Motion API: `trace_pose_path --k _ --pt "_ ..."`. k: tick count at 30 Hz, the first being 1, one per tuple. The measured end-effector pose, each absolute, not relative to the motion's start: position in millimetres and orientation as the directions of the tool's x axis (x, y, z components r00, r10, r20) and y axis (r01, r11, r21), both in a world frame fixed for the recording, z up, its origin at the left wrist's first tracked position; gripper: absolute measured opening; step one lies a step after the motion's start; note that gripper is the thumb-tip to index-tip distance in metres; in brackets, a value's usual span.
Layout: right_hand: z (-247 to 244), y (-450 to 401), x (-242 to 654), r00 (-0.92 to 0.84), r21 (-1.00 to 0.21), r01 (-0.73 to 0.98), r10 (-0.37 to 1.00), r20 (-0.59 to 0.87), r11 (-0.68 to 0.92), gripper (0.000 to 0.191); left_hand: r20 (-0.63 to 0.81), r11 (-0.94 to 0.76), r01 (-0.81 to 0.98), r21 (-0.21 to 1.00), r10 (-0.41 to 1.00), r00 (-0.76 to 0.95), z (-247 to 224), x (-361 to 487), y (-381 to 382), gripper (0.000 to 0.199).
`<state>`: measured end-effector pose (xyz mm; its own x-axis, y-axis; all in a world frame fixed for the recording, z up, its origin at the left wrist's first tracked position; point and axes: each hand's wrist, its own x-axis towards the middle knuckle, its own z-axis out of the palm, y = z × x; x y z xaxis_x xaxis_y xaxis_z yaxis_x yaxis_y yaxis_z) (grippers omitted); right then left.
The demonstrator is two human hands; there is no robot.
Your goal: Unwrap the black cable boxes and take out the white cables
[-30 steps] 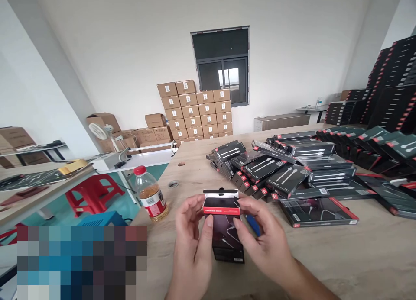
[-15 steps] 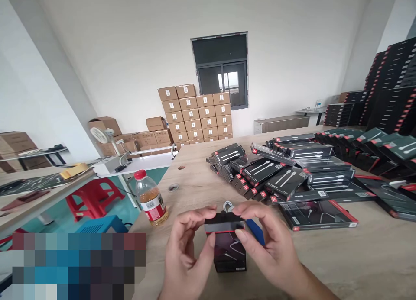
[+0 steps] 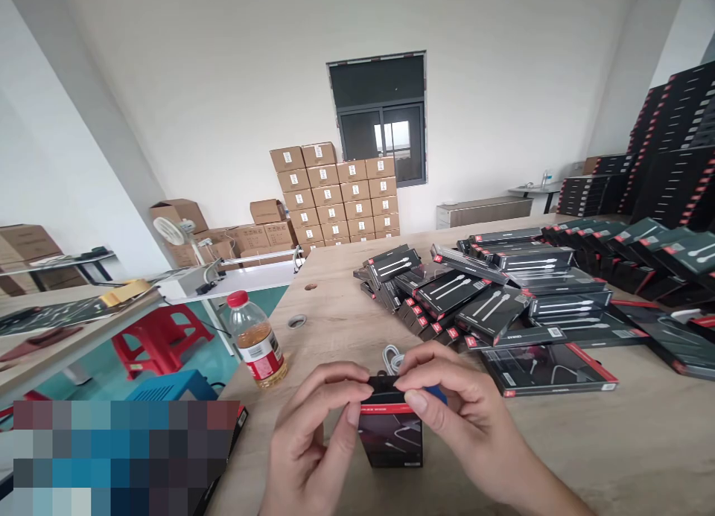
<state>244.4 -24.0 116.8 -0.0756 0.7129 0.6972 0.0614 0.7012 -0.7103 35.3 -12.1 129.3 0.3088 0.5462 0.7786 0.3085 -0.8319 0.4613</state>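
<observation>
A black cable box (image 3: 391,438) with a red band near its top stands on end on the wooden table, a pale cable pictured on its front. My left hand (image 3: 318,427) grips its upper left corner, thumb at the front and fingers on top. From the other side, my right hand (image 3: 455,415) pinches the upper right corner between thumb and fingers. The top end is partly hidden by my fingers. Just behind the box lie a coiled white cable (image 3: 392,358) and a blue object (image 3: 439,393), mostly covered by my right hand.
Several black cable boxes (image 3: 452,291) are heaped at the right, with a flat box (image 3: 550,371) in front. A red-capped bottle (image 3: 260,348) stands at the left table edge near a tape roll (image 3: 297,322). Brown cartons (image 3: 335,196) are stacked by the wall.
The dark flap at the box's top has folded down, and lettering on the red band now shows. My fingers have shifted over the top edge; the box stays upright in place.
</observation>
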Motion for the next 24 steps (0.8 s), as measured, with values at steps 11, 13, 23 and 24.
trace_pose_path --k 11,13,23,24 --pt "105 -11 253 -0.082 -0.566 0.259 0.601 0.795 0.783 0.022 0.800 -0.784 0.487 0.383 0.546 0.249 105 49 -9 0.045" --pt "95 -8 247 0.026 -0.576 0.288 0.595 0.803 0.765 0.022 0.762 -0.684 0.634 0.361 0.608 0.223 89 67 -13 0.091" --pt "79 8 253 -0.213 -0.511 0.721 0.852 0.478 0.467 0.016 0.699 -0.329 0.901 0.282 0.714 0.043 109 1 -4 0.090" --pt "83 9 257 -0.201 -0.457 0.806 0.899 0.388 0.377 0.014 0.672 -0.271 0.925 0.266 0.740 0.023 114 -27 -2 0.087"
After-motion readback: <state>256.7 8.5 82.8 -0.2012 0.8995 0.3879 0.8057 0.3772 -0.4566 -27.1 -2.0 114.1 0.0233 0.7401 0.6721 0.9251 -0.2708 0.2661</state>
